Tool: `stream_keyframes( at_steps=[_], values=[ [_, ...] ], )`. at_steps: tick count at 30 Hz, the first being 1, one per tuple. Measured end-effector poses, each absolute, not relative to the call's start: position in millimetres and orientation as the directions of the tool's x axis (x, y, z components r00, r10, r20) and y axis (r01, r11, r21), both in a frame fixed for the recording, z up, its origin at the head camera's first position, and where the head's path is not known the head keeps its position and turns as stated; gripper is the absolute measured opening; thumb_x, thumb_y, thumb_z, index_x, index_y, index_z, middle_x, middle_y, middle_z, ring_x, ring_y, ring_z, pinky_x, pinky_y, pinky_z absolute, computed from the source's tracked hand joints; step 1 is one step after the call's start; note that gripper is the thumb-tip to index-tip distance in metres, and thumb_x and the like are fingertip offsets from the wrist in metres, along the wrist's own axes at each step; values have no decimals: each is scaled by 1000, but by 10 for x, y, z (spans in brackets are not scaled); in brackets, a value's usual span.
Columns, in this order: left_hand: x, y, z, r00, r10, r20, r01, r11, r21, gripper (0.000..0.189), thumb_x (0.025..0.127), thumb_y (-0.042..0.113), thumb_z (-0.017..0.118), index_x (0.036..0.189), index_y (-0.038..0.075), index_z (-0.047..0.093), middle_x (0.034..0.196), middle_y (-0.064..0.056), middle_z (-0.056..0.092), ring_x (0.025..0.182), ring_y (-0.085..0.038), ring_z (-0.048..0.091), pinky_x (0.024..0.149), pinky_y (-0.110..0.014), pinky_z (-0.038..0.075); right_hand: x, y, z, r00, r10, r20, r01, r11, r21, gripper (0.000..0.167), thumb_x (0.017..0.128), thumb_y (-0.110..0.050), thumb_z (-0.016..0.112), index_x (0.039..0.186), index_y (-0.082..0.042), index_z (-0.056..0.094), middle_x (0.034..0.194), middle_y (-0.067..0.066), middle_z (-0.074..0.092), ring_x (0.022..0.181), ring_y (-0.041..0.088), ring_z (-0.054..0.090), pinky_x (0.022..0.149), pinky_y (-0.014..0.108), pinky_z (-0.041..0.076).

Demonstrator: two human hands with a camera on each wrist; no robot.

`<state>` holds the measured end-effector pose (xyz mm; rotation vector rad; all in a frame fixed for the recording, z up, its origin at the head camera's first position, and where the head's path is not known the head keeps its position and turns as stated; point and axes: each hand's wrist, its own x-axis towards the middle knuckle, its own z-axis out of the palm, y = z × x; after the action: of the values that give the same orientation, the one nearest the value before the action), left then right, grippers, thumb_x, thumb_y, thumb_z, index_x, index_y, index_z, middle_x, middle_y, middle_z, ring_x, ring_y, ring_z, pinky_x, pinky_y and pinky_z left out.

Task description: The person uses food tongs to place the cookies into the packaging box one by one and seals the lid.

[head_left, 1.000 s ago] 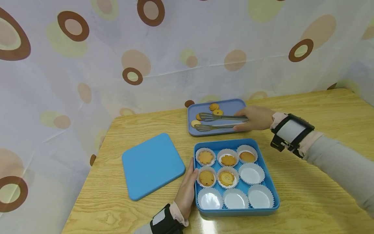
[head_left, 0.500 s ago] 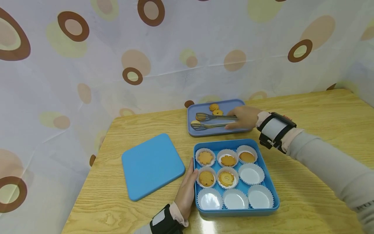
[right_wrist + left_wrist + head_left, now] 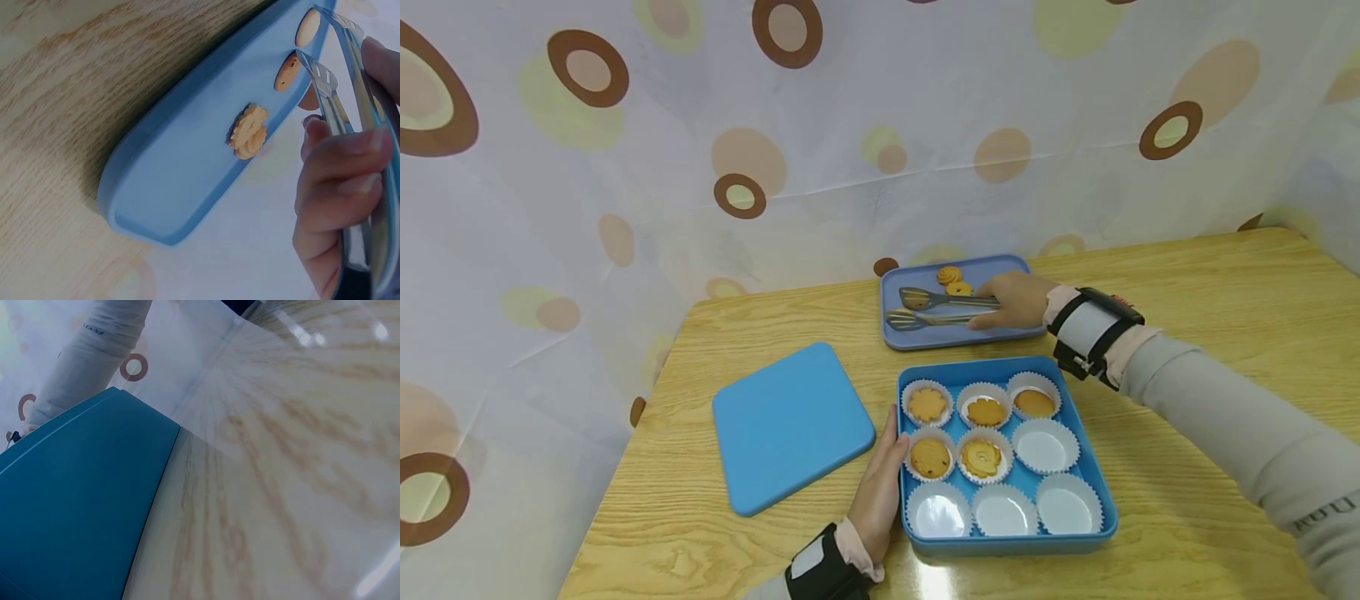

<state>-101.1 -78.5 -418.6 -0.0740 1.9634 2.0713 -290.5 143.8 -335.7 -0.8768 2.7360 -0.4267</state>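
My right hand grips metal tongs over the lilac-blue tray at the back. The tongs' two slotted heads are spread apart. In the right wrist view each head is close by a round cookie, one plain and one with dark specks. A swirl cookie and a ring-shaped cookie lie farther back on the tray. My left hand rests along the left wall of the blue box, fingers extended, thumb at the rim. That wall fills the lower left of the left wrist view.
White paper cups stand in rows in the box; several hold one cookie each, others, such as the cup at the right, hold none. A flat blue lid lies left of the box on the wooden table. A patterned cloth hangs behind.
My right hand has moved left over the tray with the tongs, whose heads now overlap the cookies on the tray's left side. My left hand and the box have stayed in place.
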Motion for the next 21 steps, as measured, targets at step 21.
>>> stream_keyframes(
  at_steps=[21],
  values=[
    [-1003, -784, -4184, -956, 177, -234, -244, -40, 969, 61, 107, 33, 31, 157, 13, 3, 163, -9, -3, 149, -30, -9, 118, -56, -3, -2881, 1472, -3403, -791, -602, -112, -548, 778, -308, 55, 95, -30, 64, 130, 11, 55, 126, 29, 60, 115, 44, 58, 96, 54, 47]
  ],
)
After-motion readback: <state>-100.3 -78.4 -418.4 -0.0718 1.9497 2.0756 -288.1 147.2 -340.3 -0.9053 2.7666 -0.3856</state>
